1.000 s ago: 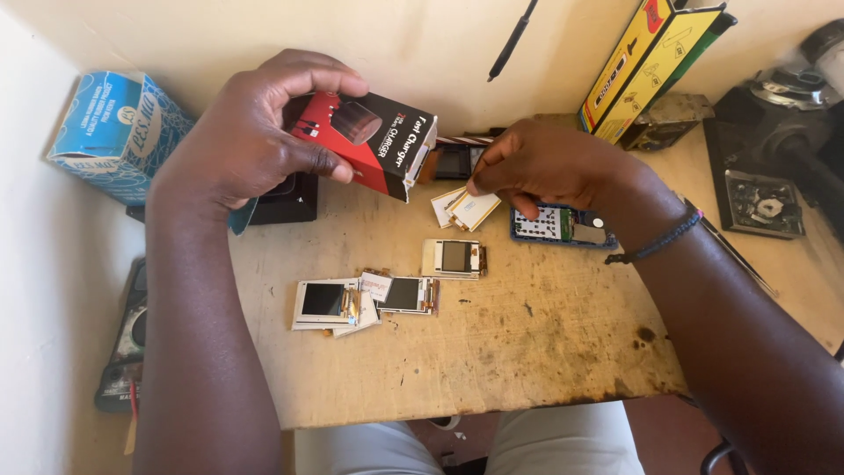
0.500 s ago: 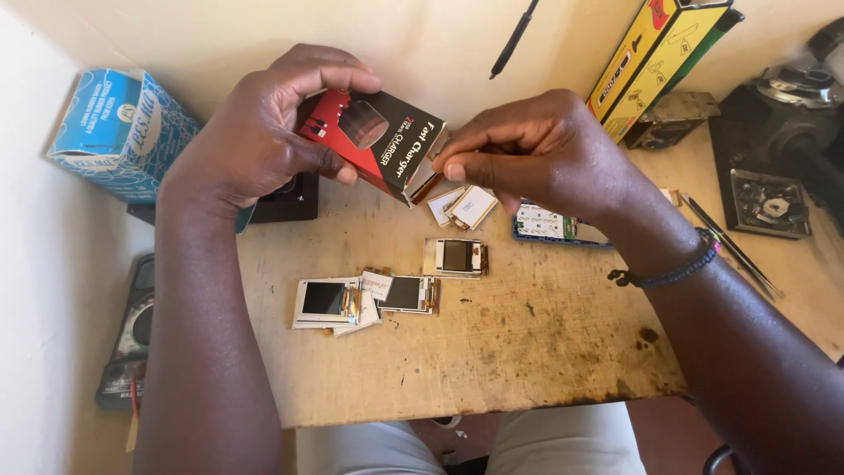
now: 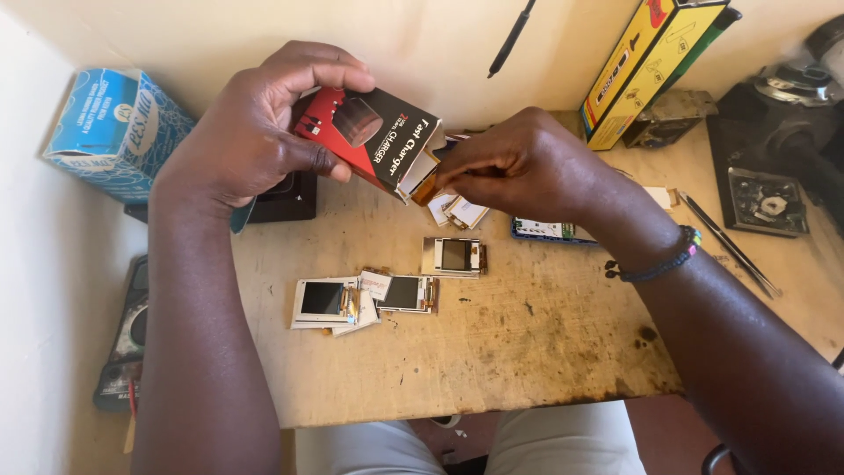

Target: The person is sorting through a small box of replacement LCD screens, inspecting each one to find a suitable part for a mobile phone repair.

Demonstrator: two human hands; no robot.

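1. Wooden worktable point(image 3: 527, 352): bare, stained top; every other item is placed relative to it.
2. Blue tissue box point(image 3: 110, 123): at the table's far left corner, against the wall.
3. Yellow carton point(image 3: 646, 66): at the table's far right, leaning on the wall.
4. Left hand point(image 3: 251, 132): raised above the table's far edge, fingers and thumb clamped around the red and black charger box.
5. Right hand point(image 3: 527, 167): above the table's far centre, fingers pinched together on a small display part at the box's open end; whether the part is inside the box cannot be told.
6. Red and black charger box point(image 3: 374, 136): held clear of the table, tilted, open end towards the right hand.
7. Multimeter point(image 3: 123, 343): beside the table's left edge, lower down.
8. Small phone screens point(image 3: 360, 297): a cluster near the table's centre, one more point(image 3: 454, 256) just beyond it.
9. Tweezers point(image 3: 730, 244): on the table's right side.
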